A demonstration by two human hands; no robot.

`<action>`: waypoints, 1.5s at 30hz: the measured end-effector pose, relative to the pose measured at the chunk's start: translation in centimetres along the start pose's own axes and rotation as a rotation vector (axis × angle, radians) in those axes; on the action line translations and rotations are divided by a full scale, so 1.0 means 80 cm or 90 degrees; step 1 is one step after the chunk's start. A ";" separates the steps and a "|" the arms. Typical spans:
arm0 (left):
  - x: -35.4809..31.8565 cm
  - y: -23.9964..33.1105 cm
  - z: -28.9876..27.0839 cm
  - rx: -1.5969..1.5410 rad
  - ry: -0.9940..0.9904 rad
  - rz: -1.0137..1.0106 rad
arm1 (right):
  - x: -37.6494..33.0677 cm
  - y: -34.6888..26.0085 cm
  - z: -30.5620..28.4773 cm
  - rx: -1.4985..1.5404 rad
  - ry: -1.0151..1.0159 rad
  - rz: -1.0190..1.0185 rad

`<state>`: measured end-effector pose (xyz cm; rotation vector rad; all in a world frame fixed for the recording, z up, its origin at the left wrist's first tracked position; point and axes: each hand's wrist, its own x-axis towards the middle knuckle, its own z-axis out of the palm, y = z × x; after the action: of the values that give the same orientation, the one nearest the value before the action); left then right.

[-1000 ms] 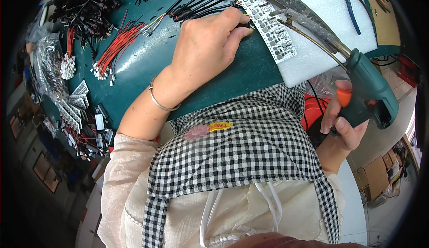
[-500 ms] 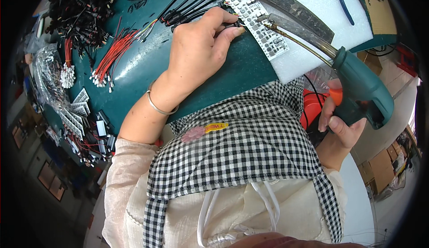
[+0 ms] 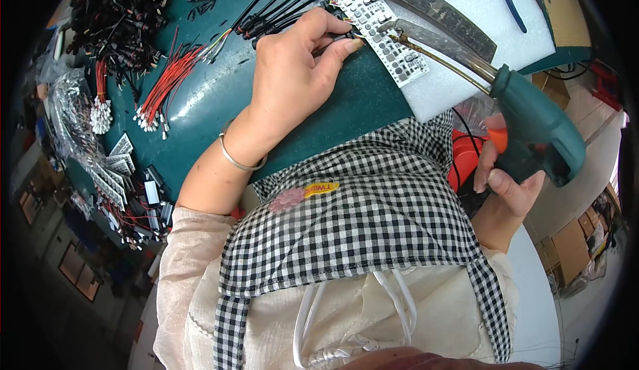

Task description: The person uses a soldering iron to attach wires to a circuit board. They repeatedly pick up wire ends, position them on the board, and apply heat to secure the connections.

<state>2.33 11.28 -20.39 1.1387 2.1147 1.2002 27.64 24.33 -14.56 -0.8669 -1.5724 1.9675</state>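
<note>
My left hand (image 3: 289, 77) is closed, thumb and forefinger pinching a black cable (image 3: 342, 35) against the edge of a white circuit board panel (image 3: 373, 20). Most of that cable is hidden by the hand. Several other black cables (image 3: 283, 13) lie in a row along the panel, their thin coloured wires at its edge. On the right, my right hand (image 3: 509, 187) is wrapped round the handle of a green soldering gun (image 3: 542, 120) with an orange trigger. Its metal tip and feed tube reach over the panel, close to the pinched cable's end.
A dark, flat metal bar (image 3: 432, 7) lies across the panel and a white foam sheet (image 3: 459, 90). Red wires with white plugs (image 3: 170, 83) and a heap of black connectors (image 3: 116, 23) are on the green mat (image 3: 219, 103). Blue-handled pliers (image 3: 511, 0) rest on the foam.
The soldering gun and right hand have shifted very slightly up and to the left. My left hand keeps its pinch in nearly the same place.
</note>
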 end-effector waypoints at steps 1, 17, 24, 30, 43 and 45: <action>-0.001 -0.001 0.000 0.024 -0.003 0.016 | 0.000 0.000 0.000 0.003 -0.002 0.003; -0.004 0.003 0.001 0.171 0.047 0.155 | -0.006 0.019 -0.009 -0.043 -0.085 -0.008; -0.003 0.000 0.001 0.193 0.052 0.184 | -0.010 0.001 0.000 -0.079 -0.043 0.078; -0.004 0.001 0.000 0.207 0.055 0.192 | -0.008 0.022 -0.022 -0.169 -0.163 -0.049; -0.003 0.001 0.000 0.213 0.054 0.205 | 0.000 -0.002 0.000 -0.025 0.006 -0.010; -0.003 0.002 -0.001 0.222 0.042 0.202 | 0.000 -0.001 0.000 -0.022 0.005 -0.011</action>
<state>2.49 11.05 -20.20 1.6612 2.3169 1.0307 27.68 24.33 -14.49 -0.8718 -1.6088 1.9280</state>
